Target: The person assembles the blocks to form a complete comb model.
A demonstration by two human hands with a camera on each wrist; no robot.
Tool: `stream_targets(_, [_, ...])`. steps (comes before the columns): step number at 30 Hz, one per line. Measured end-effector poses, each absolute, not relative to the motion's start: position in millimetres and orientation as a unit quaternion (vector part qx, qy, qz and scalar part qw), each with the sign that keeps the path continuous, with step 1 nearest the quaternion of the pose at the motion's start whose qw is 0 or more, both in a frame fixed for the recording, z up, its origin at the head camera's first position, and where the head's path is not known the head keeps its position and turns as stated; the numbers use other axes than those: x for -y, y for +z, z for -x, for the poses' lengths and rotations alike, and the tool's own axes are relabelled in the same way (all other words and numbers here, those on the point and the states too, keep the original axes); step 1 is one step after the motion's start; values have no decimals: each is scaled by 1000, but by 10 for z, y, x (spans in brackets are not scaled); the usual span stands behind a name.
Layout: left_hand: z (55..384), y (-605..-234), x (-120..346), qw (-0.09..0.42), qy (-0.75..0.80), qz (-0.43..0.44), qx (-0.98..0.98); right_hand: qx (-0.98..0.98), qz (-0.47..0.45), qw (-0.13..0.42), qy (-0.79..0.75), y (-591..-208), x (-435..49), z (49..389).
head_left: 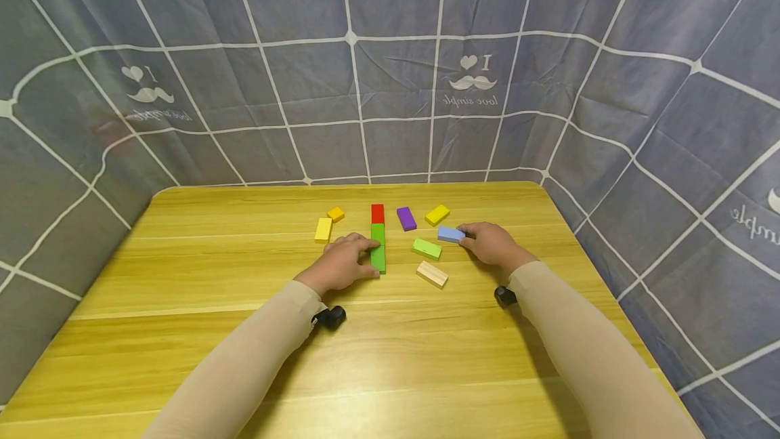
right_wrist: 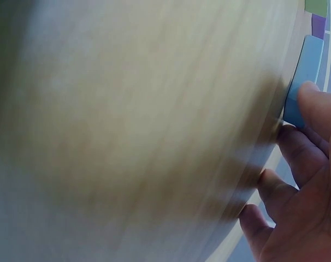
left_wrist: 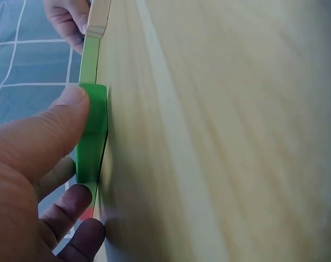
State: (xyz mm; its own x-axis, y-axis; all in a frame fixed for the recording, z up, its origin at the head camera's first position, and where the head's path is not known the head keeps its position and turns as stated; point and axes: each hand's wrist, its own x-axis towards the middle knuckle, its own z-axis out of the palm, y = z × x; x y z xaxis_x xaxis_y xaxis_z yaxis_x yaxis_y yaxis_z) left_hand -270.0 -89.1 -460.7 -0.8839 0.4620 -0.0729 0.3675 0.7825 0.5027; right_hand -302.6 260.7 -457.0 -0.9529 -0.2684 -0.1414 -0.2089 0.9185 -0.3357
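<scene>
This is looking like a screened-off tabletop space. Grey, white-gridded curtains (head_left: 396,80) are hanging across the frame's top and both sides, hiding the kind of room and enclosing a wood-grain table (head_left: 426,364).

Table (head_left: 451,358), yellowish woodgrain. Middle: red block (head_left: 378,213) touching green row (head_left: 380,257), end to end. Left: orange block (head_left: 336,214) just beside pale-yellow block (head_left: 323,230). Right: purple block (head_left: 406,219), yellow block (head_left: 437,215), lime block (head_left: 427,248), bare-wood block (head_left: 432,274), lying apart. Blue block (head_left: 449,234) near these; contact with tabletop unclear.
</scene>
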Motion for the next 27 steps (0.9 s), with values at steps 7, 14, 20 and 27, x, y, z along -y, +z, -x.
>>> stream_targets(7, [2749, -4589, 963, 86, 277, -212, -933, -975, 123, 91, -160, -4577, -2613, 3030])
stream_targets(14, [2873, -4544, 1066, 45, 296, -164, -940, -975, 123, 92, -158, -4583, -2621, 3037])
stream_targets(20, [3038, -4522, 1209, 17, 296, -101, -950, -975, 125, 90, -162, -4568, -2621, 3030])
stream_targets(27, [3218, -4531, 1353, 24, 282, -49, -958, -974, 125, 91, -166, -4588, -2619, 3034])
